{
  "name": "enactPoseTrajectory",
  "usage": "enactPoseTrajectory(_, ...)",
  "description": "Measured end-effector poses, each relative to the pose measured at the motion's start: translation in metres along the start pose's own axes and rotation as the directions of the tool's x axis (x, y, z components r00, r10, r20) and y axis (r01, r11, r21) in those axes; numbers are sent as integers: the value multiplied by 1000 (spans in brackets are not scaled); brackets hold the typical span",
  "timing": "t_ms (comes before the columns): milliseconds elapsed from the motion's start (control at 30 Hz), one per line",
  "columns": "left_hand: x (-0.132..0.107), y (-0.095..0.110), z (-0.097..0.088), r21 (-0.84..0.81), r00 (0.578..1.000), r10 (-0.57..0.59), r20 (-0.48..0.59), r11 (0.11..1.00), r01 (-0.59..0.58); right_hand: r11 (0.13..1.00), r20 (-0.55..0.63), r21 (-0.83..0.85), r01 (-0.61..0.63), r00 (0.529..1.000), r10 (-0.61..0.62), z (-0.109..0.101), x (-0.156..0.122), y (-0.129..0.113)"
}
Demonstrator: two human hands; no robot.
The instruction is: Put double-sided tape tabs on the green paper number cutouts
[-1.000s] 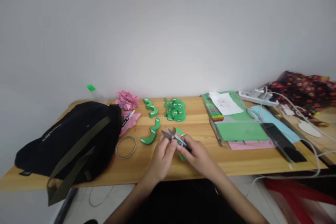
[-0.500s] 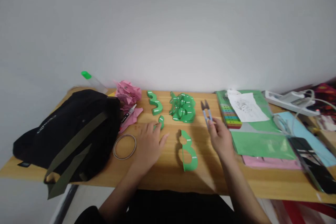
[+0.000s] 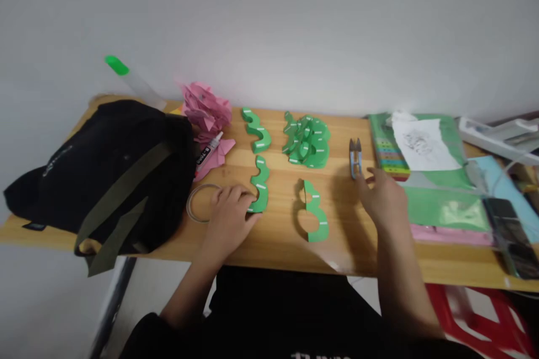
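My left hand rests on the wooden table with its fingers curled. Its fingertips pinch the lower end of a green wavy paper piece, and a thin ring lies just to its left. My right hand hovers with fingers spread and empty, slightly blurred, just below small snips that lie on the table. Between my hands lies a cut green paper shape. Further back are another green wavy piece and a pile of green paper loops.
A black bag fills the left of the table, with a green-capped tube behind it. Crumpled pink paper and a glue tube lie beside it. On the right are stacked coloured sheets, a phone and a power strip.
My right hand laid the snips on the table and drew back from them. My left hand curled its fingers onto the end of the wavy green piece. The view tilted downward.
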State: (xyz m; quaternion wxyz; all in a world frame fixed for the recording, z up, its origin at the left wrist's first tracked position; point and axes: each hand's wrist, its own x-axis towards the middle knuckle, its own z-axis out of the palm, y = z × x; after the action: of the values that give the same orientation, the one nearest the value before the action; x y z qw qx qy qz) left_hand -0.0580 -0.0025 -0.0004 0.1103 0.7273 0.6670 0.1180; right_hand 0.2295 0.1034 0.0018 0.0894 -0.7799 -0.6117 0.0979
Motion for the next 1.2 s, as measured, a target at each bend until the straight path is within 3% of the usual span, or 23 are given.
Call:
enactPoseTrajectory(100,-7,1,10,-93,999,13,-33,996,-16,995,7,82,50,999,-51,-11,-21,1)
enactPoseTrajectory(200,-14,5,19,-257,997,5,-76,966,-25,943,123,325,75,985,-120,-21,-46,-4)
enactPoseTrajectory(267,-19,9,23,-372,994,-3,-110,928,-38,920,173,372,121,965,-197,-25,-65,-14)
enactPoseTrajectory(367,-25,13,26,-492,987,-11,-160,868,-70,928,263,242,284,901,-345,-23,-91,-35)
enactPoseTrajectory(500,-29,15,27,-576,979,-51,-196,814,-73,904,351,-27,426,851,-390,-9,-106,-54)
enactPoseTrajectory(567,-28,18,28,-589,974,-52,-221,803,-90,915,310,-89,392,884,-349,-6,-103,-49)
enactPoseTrajectory(667,-23,26,31,-487,956,44,-289,854,-186,957,106,-51,286,954,-280,-12,-92,-27)
enactPoseTrajectory(800,-15,43,41,-199,940,202,-277,944,-262,964,-149,40,262,956,-253,-23,-80,2)
enactPoseTrajectory(867,-12,49,46,-138,945,236,-226,953,-271,961,-151,31,274,952,-266,-22,-78,7)
enactPoseTrajectory(1033,-10,54,50,-154,950,275,-145,943,-296,954,-27,2,299,954,-299,-5,-72,6)
enactPoseTrajectory(1200,-12,46,40,-210,909,416,-31,886,-413,969,-43,41,244,969,-243,-4,-70,10)
